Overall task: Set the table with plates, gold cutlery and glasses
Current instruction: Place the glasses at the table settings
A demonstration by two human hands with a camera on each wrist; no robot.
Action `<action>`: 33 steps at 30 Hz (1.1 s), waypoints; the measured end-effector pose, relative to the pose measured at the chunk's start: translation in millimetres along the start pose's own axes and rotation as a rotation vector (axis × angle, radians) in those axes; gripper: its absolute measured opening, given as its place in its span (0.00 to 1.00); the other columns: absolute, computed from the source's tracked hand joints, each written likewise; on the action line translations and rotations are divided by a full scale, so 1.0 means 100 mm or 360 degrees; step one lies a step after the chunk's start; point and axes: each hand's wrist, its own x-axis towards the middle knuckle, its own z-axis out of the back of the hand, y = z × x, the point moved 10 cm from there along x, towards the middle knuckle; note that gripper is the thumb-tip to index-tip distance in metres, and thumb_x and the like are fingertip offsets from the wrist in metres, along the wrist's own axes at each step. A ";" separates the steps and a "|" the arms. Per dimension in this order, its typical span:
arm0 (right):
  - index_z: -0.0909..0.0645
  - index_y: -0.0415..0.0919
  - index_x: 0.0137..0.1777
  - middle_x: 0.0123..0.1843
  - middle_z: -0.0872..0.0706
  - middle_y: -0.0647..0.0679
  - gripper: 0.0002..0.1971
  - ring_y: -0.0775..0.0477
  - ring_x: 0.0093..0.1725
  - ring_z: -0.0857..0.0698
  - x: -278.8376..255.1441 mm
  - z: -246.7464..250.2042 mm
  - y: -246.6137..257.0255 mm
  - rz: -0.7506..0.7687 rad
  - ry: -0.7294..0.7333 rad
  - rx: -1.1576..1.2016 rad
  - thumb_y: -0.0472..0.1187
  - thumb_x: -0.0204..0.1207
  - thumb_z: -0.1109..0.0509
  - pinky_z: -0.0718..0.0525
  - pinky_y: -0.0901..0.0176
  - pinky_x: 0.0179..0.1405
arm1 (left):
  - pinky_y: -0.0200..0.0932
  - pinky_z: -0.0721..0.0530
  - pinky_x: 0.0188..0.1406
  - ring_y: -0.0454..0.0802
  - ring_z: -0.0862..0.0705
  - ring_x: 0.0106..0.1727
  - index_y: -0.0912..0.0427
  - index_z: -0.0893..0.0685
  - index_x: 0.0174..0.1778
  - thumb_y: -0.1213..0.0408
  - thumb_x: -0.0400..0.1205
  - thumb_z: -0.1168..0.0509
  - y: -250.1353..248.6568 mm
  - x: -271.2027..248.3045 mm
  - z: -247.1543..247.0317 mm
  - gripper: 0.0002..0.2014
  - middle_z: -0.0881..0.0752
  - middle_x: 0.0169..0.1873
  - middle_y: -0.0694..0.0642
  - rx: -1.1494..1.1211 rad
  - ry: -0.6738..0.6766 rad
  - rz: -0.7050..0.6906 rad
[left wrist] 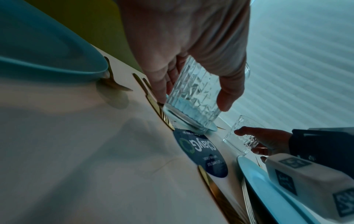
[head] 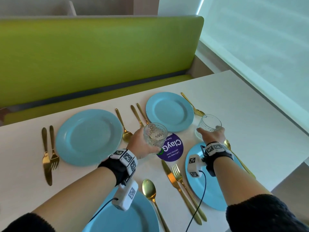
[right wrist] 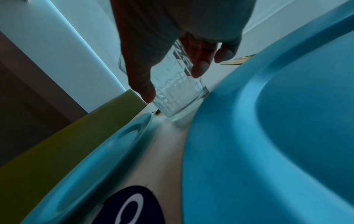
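Two cut-pattern clear glasses are in my hands over the white table (head: 250,114). My left hand (head: 142,144) grips one glass (head: 154,136) above the purple round sticker (head: 173,149); in the left wrist view this glass (left wrist: 193,97) hangs just above the table. My right hand (head: 212,134) holds the other glass (head: 208,126) between the far right plate (head: 168,111) and the near right plate (head: 197,190); its base (right wrist: 178,103) is close to the table. Gold knives, forks and spoons lie beside each blue plate.
A far left plate (head: 88,136) and a near left plate (head: 130,220) also lie on the table. A green bench (head: 100,56) runs behind the table. A window blind (head: 259,39) is to the right, past the table's right edge.
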 end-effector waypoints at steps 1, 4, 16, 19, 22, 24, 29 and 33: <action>0.34 0.43 0.73 0.69 0.21 0.41 0.42 0.37 0.67 0.20 0.01 0.00 -0.01 -0.0004 -0.0008 0.0016 0.51 0.61 0.20 0.21 0.43 0.67 | 0.35 0.24 0.52 0.43 0.22 0.58 0.58 0.28 0.69 0.64 0.62 0.18 0.01 0.01 -0.03 0.40 0.21 0.56 0.48 -0.0008 0.0013 0.0003; 0.35 0.43 0.74 0.70 0.22 0.41 0.43 0.38 0.68 0.22 0.06 -0.01 -0.02 0.0000 -0.0008 0.0050 0.51 0.61 0.19 0.22 0.44 0.68 | 0.36 0.23 0.52 0.42 0.22 0.57 0.57 0.28 0.68 0.63 0.61 0.18 0.02 0.02 -0.10 0.40 0.20 0.57 0.48 0.0002 0.0038 0.0000; 0.41 0.37 0.78 0.71 0.25 0.34 0.45 0.34 0.72 0.26 0.14 0.02 -0.06 0.0061 0.0003 0.0082 0.42 0.65 0.18 0.25 0.47 0.69 | 0.38 0.19 0.55 0.48 0.18 0.64 0.54 0.26 0.69 0.61 0.59 0.17 0.01 0.10 -0.33 0.42 0.17 0.63 0.50 0.0049 0.0077 -0.0042; 0.44 0.35 0.79 0.75 0.30 0.34 0.47 0.35 0.76 0.32 0.13 0.03 -0.07 0.0108 -0.0006 0.0051 0.38 0.64 0.19 0.32 0.47 0.76 | 0.37 0.21 0.57 0.48 0.19 0.65 0.54 0.26 0.69 0.61 0.60 0.17 -0.01 0.11 -0.38 0.41 0.18 0.64 0.50 0.0065 0.0078 -0.0054; 0.47 0.35 0.81 0.78 0.36 0.34 0.48 0.36 0.78 0.36 0.09 0.04 -0.09 0.0097 0.0010 0.0042 0.34 0.66 0.21 0.35 0.48 0.77 | 0.35 0.23 0.59 0.49 0.21 0.67 0.55 0.27 0.70 0.63 0.61 0.18 -0.04 0.12 -0.43 0.41 0.19 0.66 0.51 0.0070 0.0078 -0.0076; 0.48 0.37 0.82 0.79 0.38 0.34 0.48 0.36 0.79 0.37 0.06 0.08 -0.11 0.0090 0.0006 0.0033 0.33 0.67 0.21 0.36 0.49 0.77 | 0.34 0.26 0.59 0.50 0.22 0.69 0.56 0.28 0.72 0.64 0.62 0.18 -0.06 0.11 -0.46 0.42 0.20 0.67 0.52 0.0091 0.0088 -0.0088; 0.49 0.38 0.82 0.79 0.37 0.35 0.48 0.36 0.78 0.36 -0.06 0.20 -0.18 0.0098 0.0023 -0.0029 0.33 0.68 0.22 0.36 0.49 0.77 | 0.34 0.29 0.61 0.52 0.25 0.72 0.57 0.33 0.75 0.64 0.63 0.19 -0.08 0.07 -0.53 0.45 0.24 0.71 0.54 0.0191 0.0178 -0.0090; 0.48 0.37 0.82 0.78 0.37 0.35 0.45 0.37 0.78 0.35 -0.28 0.31 -0.24 0.0096 0.0049 -0.0083 0.33 0.70 0.24 0.36 0.50 0.77 | 0.40 0.28 0.65 0.53 0.28 0.74 0.59 0.37 0.76 0.62 0.60 0.17 -0.06 -0.03 -0.42 0.50 0.28 0.74 0.55 0.0210 0.0187 -0.0067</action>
